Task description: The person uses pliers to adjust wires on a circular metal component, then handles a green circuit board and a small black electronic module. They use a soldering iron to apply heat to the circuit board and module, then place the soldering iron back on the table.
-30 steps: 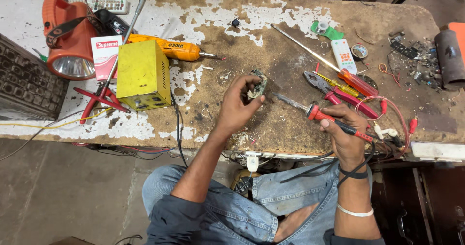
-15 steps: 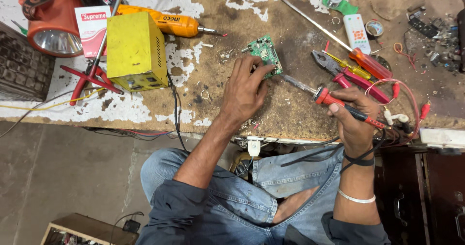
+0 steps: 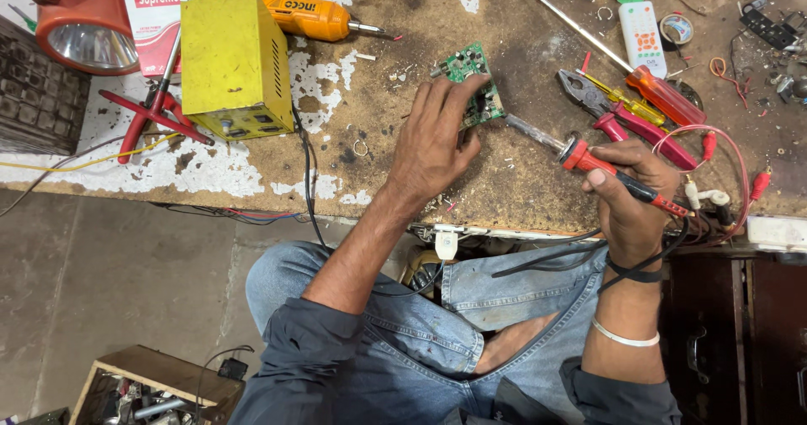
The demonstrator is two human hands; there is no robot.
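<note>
My left hand presses down on a small green circuit board lying on the worn wooden workbench; its fingers cover the board's lower part. In my right hand I grip a soldering iron with a red and black handle. The iron's metal tip points left and sits right beside the board's edge, close to my left fingers.
A yellow metal box stands at left with an orange torch lamp and an orange power screwdriver behind it. Red-handled pliers, a long red screwdriver and red wires lie at right. A wooden crate sits on the floor.
The view has closed in on the bench. My left hand has flattened onto the circuit board, and the iron's tip has come closer to the board.
</note>
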